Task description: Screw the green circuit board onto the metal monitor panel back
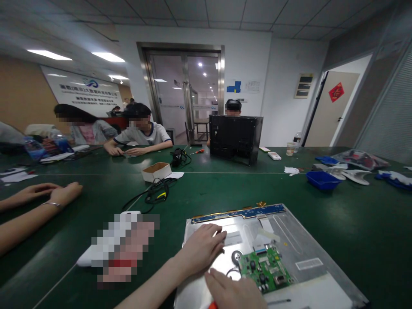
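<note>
An opened display panel point(230, 229) lies on the table before me, its metal back facing up. On it sit a green circuit board point(265, 266) and, along the far edge, a narrow blue circuit strip point(238, 213). My left hand point(206, 249) rests on the panel's left part, fingers stretched out and slightly bent, holding nothing I can see. Closer to me, my right hand point(236, 292) is closed around a screwdriver point(212, 305). Its orange-red handle shows below the fingers, and a thin shaft points right, low over the panel. The lower part of this hand is cut off by the frame.
To the left are a partly blurred white device point(125, 227), a black cable point(157, 193) and a small open box point(156, 171). A co-worker's hands point(64, 193) rest at far left. A black monitor casing point(234, 139) stands opposite. A blue tray point(322, 179) lies at right.
</note>
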The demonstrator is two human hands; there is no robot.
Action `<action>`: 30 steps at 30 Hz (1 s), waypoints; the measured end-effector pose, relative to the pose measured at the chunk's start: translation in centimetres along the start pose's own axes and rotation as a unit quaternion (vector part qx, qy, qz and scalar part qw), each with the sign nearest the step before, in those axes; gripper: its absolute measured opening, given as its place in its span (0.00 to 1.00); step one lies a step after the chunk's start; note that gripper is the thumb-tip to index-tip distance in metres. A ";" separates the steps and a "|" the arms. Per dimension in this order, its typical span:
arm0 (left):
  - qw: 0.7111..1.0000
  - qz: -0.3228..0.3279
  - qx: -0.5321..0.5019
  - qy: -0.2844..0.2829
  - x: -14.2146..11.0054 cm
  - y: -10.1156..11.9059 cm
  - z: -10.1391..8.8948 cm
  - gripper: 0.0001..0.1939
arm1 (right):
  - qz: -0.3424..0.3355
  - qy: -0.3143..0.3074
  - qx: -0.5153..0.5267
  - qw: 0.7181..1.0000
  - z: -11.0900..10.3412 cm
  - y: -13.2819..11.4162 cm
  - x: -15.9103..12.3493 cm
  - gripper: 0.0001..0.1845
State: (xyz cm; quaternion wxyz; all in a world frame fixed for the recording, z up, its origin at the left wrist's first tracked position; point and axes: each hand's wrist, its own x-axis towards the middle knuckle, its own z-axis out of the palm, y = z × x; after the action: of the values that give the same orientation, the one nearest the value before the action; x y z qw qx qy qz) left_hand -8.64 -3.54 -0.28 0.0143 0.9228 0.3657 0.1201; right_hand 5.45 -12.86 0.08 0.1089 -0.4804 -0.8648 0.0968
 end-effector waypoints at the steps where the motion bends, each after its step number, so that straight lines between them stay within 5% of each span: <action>1: 1.000 0.004 0.009 -0.007 -0.4 -0.2 -0.2 0.12 | 0.002 0.003 0.003 1.000 -0.9 1.7 -1.1 0.28; 7: 0.999 0.030 0.028 -0.023 -2.2 -1.1 -1.8 0.14 | 0.191 0.036 -0.012 0.981 -6.9 11.2 -5.7 0.21; 11: 0.998 0.049 0.031 -0.024 -2.7 -2.1 -2.5 0.14 | 0.203 0.012 0.000 0.979 -6.0 14.5 -7.7 0.23; 16: 0.998 0.041 0.026 -0.026 -3.0 -3.6 -2.5 0.16 | 0.230 -0.014 -0.009 0.973 -3.4 14.2 -8.8 0.25; 30: 0.992 -0.039 0.079 -0.089 -2.3 -3.5 -3.1 0.21 | 0.269 -0.036 0.018 0.962 -2.5 11.2 -8.1 0.25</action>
State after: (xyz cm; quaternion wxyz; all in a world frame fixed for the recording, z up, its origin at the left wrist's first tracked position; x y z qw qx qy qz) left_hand -13.39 -2.72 1.86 -0.0217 0.9132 0.4069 0.0078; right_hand 19.37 -13.76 -1.35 0.0558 -0.6896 -0.7052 0.1550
